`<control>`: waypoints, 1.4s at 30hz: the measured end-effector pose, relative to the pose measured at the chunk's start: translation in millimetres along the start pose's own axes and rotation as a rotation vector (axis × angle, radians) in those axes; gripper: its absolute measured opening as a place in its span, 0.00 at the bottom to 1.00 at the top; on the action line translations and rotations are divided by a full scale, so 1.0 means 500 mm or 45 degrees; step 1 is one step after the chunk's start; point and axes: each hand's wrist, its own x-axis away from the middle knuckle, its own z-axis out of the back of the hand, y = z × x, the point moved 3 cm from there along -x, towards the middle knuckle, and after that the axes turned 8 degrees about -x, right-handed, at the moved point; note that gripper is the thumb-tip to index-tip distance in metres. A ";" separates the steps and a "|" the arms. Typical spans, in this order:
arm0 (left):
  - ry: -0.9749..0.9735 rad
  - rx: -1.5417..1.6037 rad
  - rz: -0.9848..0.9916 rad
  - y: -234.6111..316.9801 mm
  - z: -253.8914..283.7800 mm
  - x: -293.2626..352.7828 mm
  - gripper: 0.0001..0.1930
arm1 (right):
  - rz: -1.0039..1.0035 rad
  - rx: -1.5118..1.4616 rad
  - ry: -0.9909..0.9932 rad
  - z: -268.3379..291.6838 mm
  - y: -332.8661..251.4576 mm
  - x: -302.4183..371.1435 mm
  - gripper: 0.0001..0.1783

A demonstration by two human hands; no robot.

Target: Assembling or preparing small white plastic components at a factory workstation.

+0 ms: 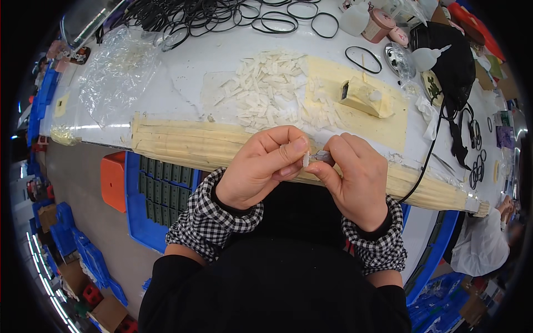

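Note:
In front of my body, at the table's near edge, my left hand [266,158] pinches a small white strip [306,160] between thumb and fingers. My right hand [355,175] is closed on a small flat grey piece [321,156] with a blade-like look; its kind is too small to make out. The two hands almost meet, with fingertips and both pieces close together. Just beyond them spreads a loose pile of white strips [269,89]. To the pile's right stands a small box wrapped in cream tape [366,97].
Black elastic bands [205,19] lie heaped along the far side. Crumpled clear plastic [114,77] covers the left part. Bottles, a pink jar [378,25] and a black bag [444,61] crowd the right. Below sits a blue crate [136,205] of dark parts beside an orange stool [113,181].

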 end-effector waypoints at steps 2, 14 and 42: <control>0.001 0.005 0.006 0.000 0.000 0.001 0.11 | 0.002 0.014 -0.008 0.000 -0.001 0.000 0.20; 0.023 -0.065 -0.010 0.001 0.001 0.001 0.10 | 0.002 -0.015 -0.067 0.002 0.001 0.001 0.20; 0.152 0.026 0.026 0.005 -0.013 -0.004 0.15 | -0.201 -0.656 0.298 -0.002 0.006 -0.022 0.05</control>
